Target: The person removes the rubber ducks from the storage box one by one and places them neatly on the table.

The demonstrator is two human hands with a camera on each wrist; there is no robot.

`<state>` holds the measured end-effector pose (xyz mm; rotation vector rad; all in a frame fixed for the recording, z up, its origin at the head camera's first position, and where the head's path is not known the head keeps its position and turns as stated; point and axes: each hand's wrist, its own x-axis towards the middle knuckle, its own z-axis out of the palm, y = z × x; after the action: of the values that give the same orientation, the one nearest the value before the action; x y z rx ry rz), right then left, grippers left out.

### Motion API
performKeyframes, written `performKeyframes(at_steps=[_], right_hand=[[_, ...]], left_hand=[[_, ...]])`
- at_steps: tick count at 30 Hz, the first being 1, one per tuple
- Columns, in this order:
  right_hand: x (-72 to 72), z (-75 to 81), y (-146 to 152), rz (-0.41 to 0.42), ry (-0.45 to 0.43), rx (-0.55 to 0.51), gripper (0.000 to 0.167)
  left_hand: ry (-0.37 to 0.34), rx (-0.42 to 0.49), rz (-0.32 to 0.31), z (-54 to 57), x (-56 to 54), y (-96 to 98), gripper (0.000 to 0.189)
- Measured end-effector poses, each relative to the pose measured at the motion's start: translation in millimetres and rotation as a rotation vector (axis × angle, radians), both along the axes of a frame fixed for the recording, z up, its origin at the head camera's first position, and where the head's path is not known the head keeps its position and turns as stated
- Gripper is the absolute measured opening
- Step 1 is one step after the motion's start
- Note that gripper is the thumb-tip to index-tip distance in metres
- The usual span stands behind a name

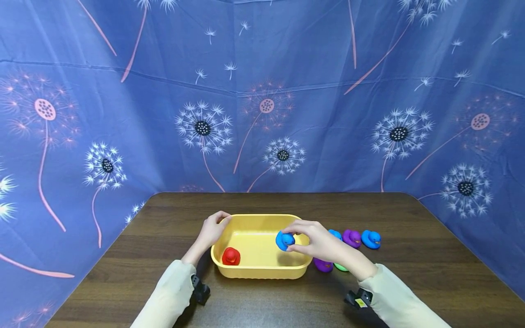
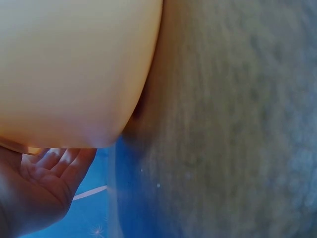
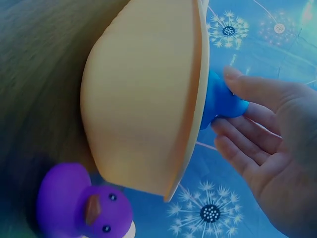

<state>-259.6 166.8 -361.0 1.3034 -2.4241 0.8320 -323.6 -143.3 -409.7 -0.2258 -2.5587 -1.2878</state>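
Observation:
My right hand [image 1: 317, 239] pinches a blue rubber duck [image 1: 283, 241] between thumb and fingers, over the right side of a yellow plastic basin [image 1: 266, 272]. In the right wrist view the duck's lower part is hidden behind the basin's rim [image 3: 202, 94]. At the basin's back left corner, my left hand [image 1: 213, 231] holds the rim, thumb on the inner side and fingers outside. Inside the basin, in the front left corner, sits a red rubber duck [image 1: 231, 257]. The left wrist view shows mostly the basin's outer wall [image 2: 74, 74].
Right of the basin stand more ducks: a purple one [image 1: 352, 238], a blue one [image 1: 371, 239], another blue one [image 1: 335, 233] partly hidden, a purple one [image 1: 323, 265] beside the basin, and a green one [image 1: 340, 267] mostly under my right forearm. A dandelion-print cloth [image 1: 262, 59] hangs behind the wooden table [image 1: 262, 303].

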Motion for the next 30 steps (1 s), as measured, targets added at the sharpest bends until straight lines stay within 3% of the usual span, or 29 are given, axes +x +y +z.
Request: performKeyframes(at_steps=[13,30], right_hand=[[5.7,0.6,15.4,-0.031,0.043,0.006,0.033],[12.3,3.8,35.1,-0.100,-0.032,0.045,0.035]], left_hand=[[-0.014,-0.006,-0.003,0.4,0.3,0.3,0.017],[-0.014,-0.007,0.010,-0.3,0.9,0.4,0.016]])
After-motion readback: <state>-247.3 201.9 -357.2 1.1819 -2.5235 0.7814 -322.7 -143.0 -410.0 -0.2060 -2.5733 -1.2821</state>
